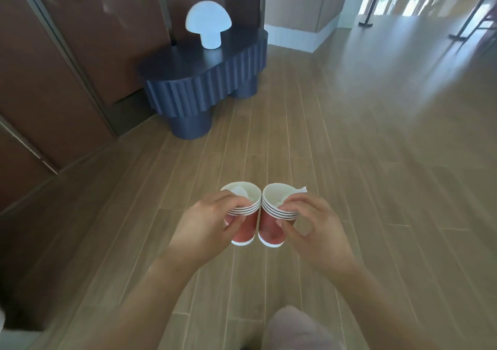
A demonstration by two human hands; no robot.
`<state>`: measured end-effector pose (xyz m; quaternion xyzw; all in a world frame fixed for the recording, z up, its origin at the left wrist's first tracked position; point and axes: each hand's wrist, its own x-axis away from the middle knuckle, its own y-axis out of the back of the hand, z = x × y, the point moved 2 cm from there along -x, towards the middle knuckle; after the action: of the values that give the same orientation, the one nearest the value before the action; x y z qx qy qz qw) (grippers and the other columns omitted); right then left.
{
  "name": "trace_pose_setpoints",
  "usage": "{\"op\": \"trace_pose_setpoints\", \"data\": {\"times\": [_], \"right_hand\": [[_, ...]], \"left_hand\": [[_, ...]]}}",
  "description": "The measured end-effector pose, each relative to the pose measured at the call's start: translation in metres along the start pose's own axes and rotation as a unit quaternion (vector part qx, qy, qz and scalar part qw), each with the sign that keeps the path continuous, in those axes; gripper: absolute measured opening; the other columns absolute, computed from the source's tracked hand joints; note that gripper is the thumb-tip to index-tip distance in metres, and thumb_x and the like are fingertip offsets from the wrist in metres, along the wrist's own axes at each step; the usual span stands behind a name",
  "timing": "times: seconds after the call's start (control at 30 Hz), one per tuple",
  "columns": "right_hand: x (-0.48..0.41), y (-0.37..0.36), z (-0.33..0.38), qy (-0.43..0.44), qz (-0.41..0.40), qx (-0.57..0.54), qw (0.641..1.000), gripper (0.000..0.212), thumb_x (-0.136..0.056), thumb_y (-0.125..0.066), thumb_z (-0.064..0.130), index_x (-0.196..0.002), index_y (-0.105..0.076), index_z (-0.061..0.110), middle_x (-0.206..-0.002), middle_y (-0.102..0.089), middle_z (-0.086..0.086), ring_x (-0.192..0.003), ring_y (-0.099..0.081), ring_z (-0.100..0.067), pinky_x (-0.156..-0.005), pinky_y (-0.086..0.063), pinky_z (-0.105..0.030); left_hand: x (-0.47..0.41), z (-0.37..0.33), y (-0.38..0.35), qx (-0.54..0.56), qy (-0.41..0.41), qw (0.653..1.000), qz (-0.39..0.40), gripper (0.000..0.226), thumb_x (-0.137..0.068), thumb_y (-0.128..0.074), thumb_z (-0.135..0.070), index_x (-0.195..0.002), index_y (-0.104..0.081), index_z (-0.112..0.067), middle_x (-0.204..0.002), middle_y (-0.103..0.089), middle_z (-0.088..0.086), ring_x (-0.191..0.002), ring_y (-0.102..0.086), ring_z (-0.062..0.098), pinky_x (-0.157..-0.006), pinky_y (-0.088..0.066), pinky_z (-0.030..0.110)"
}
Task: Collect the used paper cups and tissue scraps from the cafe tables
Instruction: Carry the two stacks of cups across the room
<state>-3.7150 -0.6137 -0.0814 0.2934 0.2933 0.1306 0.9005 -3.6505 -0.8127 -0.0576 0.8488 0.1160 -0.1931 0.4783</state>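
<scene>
I carry two red paper cups with white striped rims side by side over the wooden floor, their sides touching. My left hand (pixel 207 223) grips the left cup (pixel 246 227), which has white tissue (pixel 239 190) inside. My right hand (pixel 314 223) grips the right cup (pixel 270 228) at its rim. A tissue scrap (pixel 298 189) pokes out past the fingers at that cup's far edge.
A dark blue fluted side table (pixel 204 81) stands ahead on the left against a brown panelled wall, with a white mushroom lamp (pixel 208 24) on it. Wooden floor (pixel 376 134) stretches ahead and to the right. Black table legs (pixel 462 27) stand far right. My leg (pixel 295 328) shows below.
</scene>
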Motion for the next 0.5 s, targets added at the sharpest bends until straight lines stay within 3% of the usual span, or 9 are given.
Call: {"op": "trace_pose_setpoints", "data": {"times": [0.33, 0.5], "right_hand": [[-0.249, -0.037, -0.147, 0.011, 0.006, 0.022, 1.0, 0.021, -0.07, -0.077, 0.007, -0.087, -0.068, 0.013, -0.099, -0.064, 0.004, -0.093, -0.058, -0.014, -0.083, -0.045, -0.023], [-0.379, -0.055, -0.208, 0.013, 0.017, 0.032, 0.999, 0.023, -0.068, -0.078, 0.008, -0.085, -0.065, 0.017, -0.099, -0.062, 0.011, -0.091, -0.057, -0.015, -0.08, -0.04, -0.018]], "left_hand": [[-0.245, 0.119, -0.086, 0.0, 0.023, 1.0, 0.008, 0.028, -0.072, -0.064, -0.018, -0.096, -0.061, -0.033, -0.092, -0.067, -0.012, -0.084, -0.055, 0.006, -0.065, -0.055, 0.032], [-0.363, 0.173, -0.112, 0.007, 0.062, 0.998, 0.0, 0.027, -0.074, -0.064, -0.023, -0.099, -0.061, -0.033, -0.097, -0.067, -0.015, -0.089, -0.06, 0.007, -0.071, -0.055, 0.037]]}}
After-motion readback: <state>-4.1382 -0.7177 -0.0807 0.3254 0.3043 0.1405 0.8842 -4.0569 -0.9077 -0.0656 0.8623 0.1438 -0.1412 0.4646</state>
